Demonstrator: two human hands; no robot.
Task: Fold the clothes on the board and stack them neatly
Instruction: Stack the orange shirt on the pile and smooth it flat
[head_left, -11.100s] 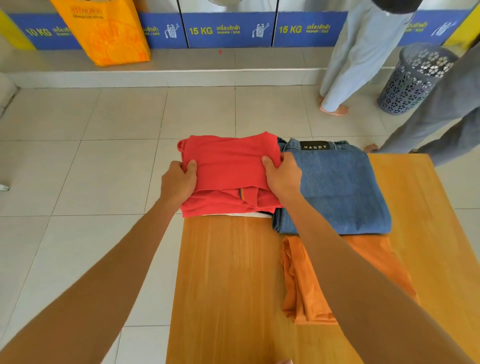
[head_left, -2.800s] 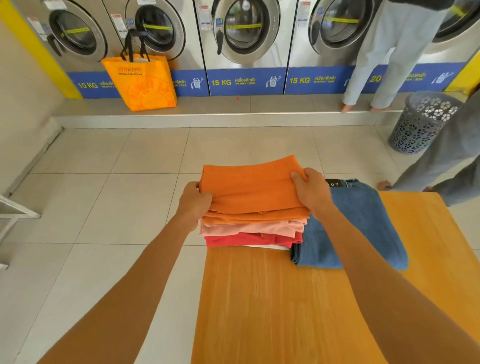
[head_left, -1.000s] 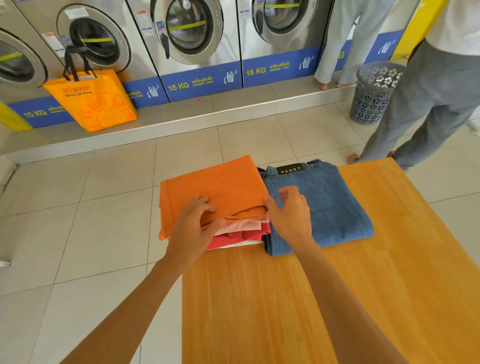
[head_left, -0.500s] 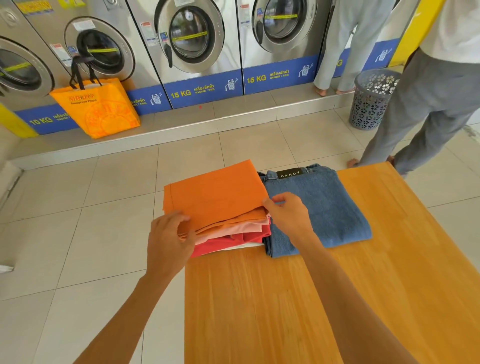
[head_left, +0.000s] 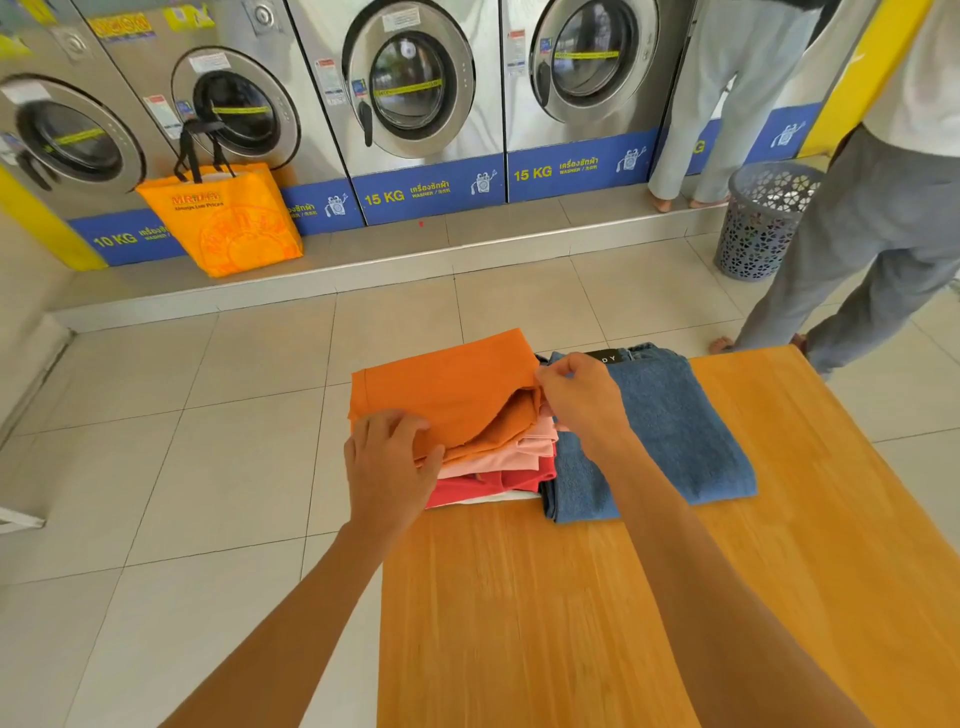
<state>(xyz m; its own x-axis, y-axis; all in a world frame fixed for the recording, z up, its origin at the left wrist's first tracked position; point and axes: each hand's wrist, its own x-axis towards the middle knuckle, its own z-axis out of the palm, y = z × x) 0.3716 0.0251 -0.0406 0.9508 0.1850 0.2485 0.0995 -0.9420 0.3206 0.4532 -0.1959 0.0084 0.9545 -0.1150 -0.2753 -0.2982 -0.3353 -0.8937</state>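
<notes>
orange top layer (head_left: 441, 384) sits skewed: your left hand (head_left: 387, 462) grips its near corner, right hand (head_left: 579, 400) pinches its edge; square it over the stack (head_left: 498, 462).

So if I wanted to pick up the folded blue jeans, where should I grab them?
Slide flat hands under the folded jeans from the near edge and the right side. They lie flat on the wooden board, the clothes stack butts against their left, and board shows on the right.
</notes>
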